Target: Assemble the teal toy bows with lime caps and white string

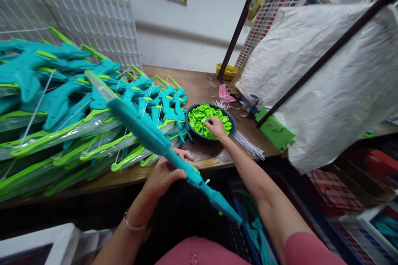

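My left hand (166,172) grips a long teal plastic toy (146,130) around its middle, holding it slanted over the front edge of the wooden table (199,87). My right hand (215,126) reaches into a dark bowl (231,126) filled with small bright green plastic pieces (202,118), fingers curled down among them. Whether they pinch a piece is hidden.
A large pile of teal and green toys in clear wrappers (62,107) covers the table's left. White ties (248,145) lie beside the bowl. A white sack (326,83), a green plastic part (275,132), a yellow tub (226,71) and crates (336,190) stand at right.
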{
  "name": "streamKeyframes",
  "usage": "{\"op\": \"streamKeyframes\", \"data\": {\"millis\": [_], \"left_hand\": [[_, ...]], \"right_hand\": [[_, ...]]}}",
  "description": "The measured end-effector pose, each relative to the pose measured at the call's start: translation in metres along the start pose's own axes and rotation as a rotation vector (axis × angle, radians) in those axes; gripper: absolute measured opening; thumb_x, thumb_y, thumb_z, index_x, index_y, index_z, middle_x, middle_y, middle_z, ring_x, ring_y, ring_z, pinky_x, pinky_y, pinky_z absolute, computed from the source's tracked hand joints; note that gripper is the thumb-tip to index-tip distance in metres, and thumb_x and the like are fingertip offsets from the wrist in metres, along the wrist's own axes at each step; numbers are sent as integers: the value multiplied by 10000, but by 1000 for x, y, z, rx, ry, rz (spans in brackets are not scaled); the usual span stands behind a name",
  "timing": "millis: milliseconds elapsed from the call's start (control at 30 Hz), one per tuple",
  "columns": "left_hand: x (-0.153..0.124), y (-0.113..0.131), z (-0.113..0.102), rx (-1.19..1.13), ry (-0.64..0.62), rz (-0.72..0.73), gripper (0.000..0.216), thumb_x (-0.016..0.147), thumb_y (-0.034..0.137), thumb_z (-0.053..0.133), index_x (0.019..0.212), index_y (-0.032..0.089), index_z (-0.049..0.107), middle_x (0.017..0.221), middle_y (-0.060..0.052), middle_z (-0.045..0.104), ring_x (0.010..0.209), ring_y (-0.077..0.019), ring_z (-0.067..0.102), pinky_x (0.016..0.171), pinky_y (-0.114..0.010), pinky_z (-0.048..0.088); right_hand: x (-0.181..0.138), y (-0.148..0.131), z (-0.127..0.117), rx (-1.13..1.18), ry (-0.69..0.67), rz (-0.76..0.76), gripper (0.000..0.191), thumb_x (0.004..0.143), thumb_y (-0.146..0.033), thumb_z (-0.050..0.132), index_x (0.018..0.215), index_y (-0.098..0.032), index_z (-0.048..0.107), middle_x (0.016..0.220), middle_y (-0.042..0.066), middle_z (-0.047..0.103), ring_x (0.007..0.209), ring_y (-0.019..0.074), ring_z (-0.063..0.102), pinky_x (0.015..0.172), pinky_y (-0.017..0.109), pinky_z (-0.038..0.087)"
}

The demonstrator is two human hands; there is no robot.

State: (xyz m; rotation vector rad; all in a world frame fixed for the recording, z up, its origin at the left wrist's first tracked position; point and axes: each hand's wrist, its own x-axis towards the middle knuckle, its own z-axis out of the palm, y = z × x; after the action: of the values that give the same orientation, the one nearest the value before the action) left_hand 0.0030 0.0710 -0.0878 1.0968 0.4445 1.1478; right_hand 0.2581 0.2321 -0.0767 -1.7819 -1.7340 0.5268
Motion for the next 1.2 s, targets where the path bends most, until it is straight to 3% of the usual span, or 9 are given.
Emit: {"op": "streamKeyframes", "data": {"millis": [100, 200, 300, 400, 567, 700, 800, 1200], "left_hand": [[-3, -2, 11, -7, 117, -56, 477, 733, 481, 905, 921, 175, 590, 964, -77, 729, 888, -245, 707, 774, -344, 573], [-6, -7, 20, 8, 266, -143, 549, 728, 562, 884, 1008, 157, 642, 991, -96, 761, 892, -251, 720, 795, -347, 575], [-9, -14, 26, 10, 322, -196, 583, 716, 579, 882, 1031, 132, 682, 1021, -117, 780, 948, -278, 732, 856, -372, 581], [-12, -20, 28, 24, 315, -187, 561, 733, 517, 886, 1085, 122, 700, 1134, -137, 781, 1088, -323, 718, 998, -443, 551], [-17, -21, 29, 85, 271, -169, 464, 765, 407, 865, 1109, 128, 728, 1194, -141, 777, 1172, -358, 697, 1096, -514, 505], [-19, -20, 33, 21, 200, -149, 539, 737, 313, 872, 1204, 115, 690, 1285, -161, 747, 1229, -365, 681, 1110, -507, 504], [-20, -19, 35, 36, 154, -145, 551, 756, 293, 858, 1243, 111, 676, 1331, -167, 727, 1265, -362, 665, 1136, -509, 485], [-23, -20, 33, 68, 125, -113, 481, 760, 295, 856, 1180, 141, 679, 1276, -140, 747, 1226, -344, 681, 1100, -476, 506]], "right_hand": [[-19, -5, -12, 250, 11, 4, 308, 1010, -446, 642, 1058, -142, 665, 868, 9, 691, 700, 127, 667, 650, 288, 596], [-53, -12, -25, 489, -17, -16, 442, 904, -603, 688, 968, -167, 657, 674, -35, 635, 569, 118, 626, 572, 279, 584], [-94, -20, -39, 652, -54, -22, 514, 778, -664, 759, 954, -188, 676, 666, -20, 664, 599, 144, 659, 616, 322, 616], [-134, -30, -52, 720, -68, -10, 457, 796, -605, 772, 997, -202, 696, 715, 1, 715, 629, 156, 682, 664, 341, 620], [-187, -39, -54, 598, -120, -68, 267, 946, -469, 667, 1003, -213, 719, 762, 10, 723, 618, 155, 657, 646, 312, 557], [-211, -41, -38, 429, -125, -250, 182, 995, -345, 610, 960, -236, 750, 960, 43, 703, 839, 181, 667, 755, 316, 534], [-218, -43, -27, 360, -75, -327, 174, 1010, -281, 593, 974, -259, 762, 944, 42, 691, 913, 199, 662, 842, 343, 517], [-222, -41, -10, 290, 30, -389, 182, 1025, -259, 578, 1036, -280, 758, 944, 44, 676, 895, 203, 661, 808, 347, 550]]}}
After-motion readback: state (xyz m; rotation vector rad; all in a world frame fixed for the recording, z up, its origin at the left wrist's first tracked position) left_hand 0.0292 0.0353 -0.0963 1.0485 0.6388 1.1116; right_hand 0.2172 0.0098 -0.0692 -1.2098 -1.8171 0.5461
